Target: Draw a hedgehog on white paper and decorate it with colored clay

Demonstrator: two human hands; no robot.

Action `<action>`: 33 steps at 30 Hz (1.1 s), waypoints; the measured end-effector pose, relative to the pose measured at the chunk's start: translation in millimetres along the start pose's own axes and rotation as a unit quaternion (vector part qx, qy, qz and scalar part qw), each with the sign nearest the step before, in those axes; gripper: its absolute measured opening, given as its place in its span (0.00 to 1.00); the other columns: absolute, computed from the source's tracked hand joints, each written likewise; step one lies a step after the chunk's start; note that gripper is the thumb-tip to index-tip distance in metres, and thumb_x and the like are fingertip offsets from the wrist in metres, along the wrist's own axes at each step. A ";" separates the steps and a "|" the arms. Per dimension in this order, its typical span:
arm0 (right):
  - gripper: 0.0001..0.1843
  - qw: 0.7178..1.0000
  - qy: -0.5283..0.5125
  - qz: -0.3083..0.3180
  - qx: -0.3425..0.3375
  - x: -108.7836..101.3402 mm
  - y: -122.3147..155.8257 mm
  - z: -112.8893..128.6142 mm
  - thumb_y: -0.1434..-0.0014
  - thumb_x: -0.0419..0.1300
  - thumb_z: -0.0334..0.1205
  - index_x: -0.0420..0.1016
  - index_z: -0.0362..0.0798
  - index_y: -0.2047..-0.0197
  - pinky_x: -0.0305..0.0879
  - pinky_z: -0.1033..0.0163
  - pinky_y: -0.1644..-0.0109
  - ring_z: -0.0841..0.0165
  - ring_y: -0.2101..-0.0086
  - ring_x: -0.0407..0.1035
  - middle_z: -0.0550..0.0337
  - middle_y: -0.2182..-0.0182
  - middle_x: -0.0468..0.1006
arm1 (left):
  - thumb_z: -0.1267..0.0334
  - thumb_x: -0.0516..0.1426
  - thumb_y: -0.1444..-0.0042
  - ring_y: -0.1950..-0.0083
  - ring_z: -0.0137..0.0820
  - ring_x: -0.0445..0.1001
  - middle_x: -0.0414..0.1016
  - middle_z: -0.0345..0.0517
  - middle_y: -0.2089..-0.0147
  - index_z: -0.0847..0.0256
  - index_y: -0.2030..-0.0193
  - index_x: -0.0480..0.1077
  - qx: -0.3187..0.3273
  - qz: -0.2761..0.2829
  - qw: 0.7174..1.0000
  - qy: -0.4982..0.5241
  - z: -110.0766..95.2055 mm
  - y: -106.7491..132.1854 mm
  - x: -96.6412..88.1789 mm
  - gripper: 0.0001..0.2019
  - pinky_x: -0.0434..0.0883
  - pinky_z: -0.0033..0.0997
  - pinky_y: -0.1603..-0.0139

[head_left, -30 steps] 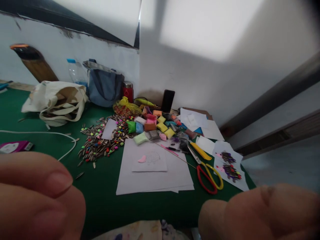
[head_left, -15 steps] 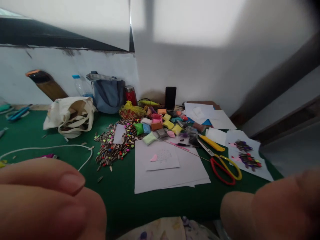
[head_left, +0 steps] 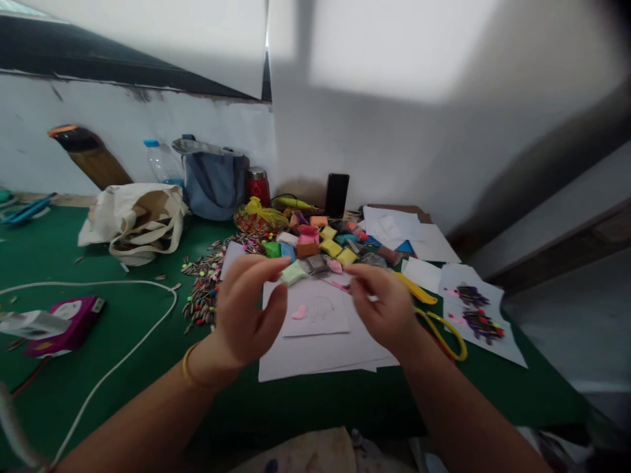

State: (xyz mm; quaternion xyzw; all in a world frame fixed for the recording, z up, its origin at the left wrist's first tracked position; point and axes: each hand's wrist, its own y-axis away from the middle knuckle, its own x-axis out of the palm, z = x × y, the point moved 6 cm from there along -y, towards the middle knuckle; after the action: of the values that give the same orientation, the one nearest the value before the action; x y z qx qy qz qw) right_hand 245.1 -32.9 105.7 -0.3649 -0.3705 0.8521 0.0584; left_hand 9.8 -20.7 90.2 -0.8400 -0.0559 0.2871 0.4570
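- Far left: I log a purple box (head_left: 81,322) with a small white item lying over it; contents hidden from me.
- Cream cloth bag (head_left: 106,213): mouth gapes, brownish inside; I cannot make out what it holds.
- Clear bottle (head_left: 160,161), blue cap, leaning near the wall; bluish low down.
- Striped seeds (head_left: 200,299) mixed with coloured balls, heaped loose, partly behind the left hand.
- Blue-grey bag (head_left: 214,187), upright; contents hidden.
- Left hand (head_left: 249,305): thumb and fingers spread with a clear gap, nothing visible between them. The index tip overlaps a pale green packet (head_left: 294,272) in my view; contact uncertain.
- Yellow mesh bag (head_left: 261,213): reddish contents show through. Red flask (head_left: 259,187) stands behind it, silver lid on.
- Drawing sheet (head_left: 328,326): flat on larger white paper, lying between the two hands, beyond neither thumb's grasp that I can see; pink shape (head_left: 299,313) at the outline's left end.
- Right hand (head_left: 387,305): fingers curled toward the thumb; I cannot tell whether they pinch anything.
- Right: scissors (head_left: 458,341), handles showing beyond the forearm; then a sheet (head_left: 505,351) bearing two seed-covered figures.
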 end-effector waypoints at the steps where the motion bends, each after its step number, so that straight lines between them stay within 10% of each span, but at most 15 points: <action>1: 0.13 0.997 0.029 0.073 0.005 24.4 1.0 -16.2 0.36 0.55 0.35 0.75 0.50 0.50 0.70 0.56 0.53 0.61 0.59 0.74 0.54 0.59 0.80 | 0.68 0.57 0.41 0.53 0.37 0.71 0.72 0.48 0.55 0.56 0.45 0.70 0.004 0.058 0.998 -0.008 0.1 -3.9 14.1 0.16 0.71 0.41 0.50; 4: 0.14 0.969 0.077 0.234 0.033 76.2 27.0 -55.6 0.37 0.56 0.35 0.76 0.48 0.50 0.67 0.57 0.49 0.61 0.56 0.72 0.52 0.58 0.80 | 0.66 0.55 0.38 0.52 0.37 0.72 0.72 0.50 0.53 0.58 0.50 0.73 -0.022 0.231 0.972 -0.025 21.9 11.7 55.2 0.11 0.71 0.39 0.49; 8: 0.14 0.954 0.087 0.277 0.071 97.4 53.8 -73.3 0.38 0.59 0.36 0.76 0.48 0.49 0.66 0.59 0.50 0.62 0.56 0.71 0.54 0.60 0.77 | 0.61 0.62 0.44 0.51 0.40 0.72 0.73 0.51 0.51 0.57 0.49 0.73 -0.046 0.356 0.933 -0.029 52.3 51.2 82.7 0.16 0.70 0.41 0.48; 33: 0.08 0.952 0.077 0.242 0.172 81.7 48.4 -110.1 0.38 0.55 0.33 0.76 0.49 0.61 0.64 0.63 0.58 0.66 0.62 0.71 0.58 0.63 0.77 | 0.62 0.59 0.42 0.49 0.41 0.69 0.71 0.48 0.50 0.52 0.47 0.72 -0.019 0.421 0.905 -0.054 48.1 50.5 80.2 0.15 0.66 0.41 0.47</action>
State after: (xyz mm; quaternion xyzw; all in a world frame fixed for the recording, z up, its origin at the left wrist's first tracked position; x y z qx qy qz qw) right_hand 267.2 27.3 -24.8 -0.4929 -0.1128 0.8607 -0.0591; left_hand 42.1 14.1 -4.9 -0.7770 0.2728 0.4970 0.2736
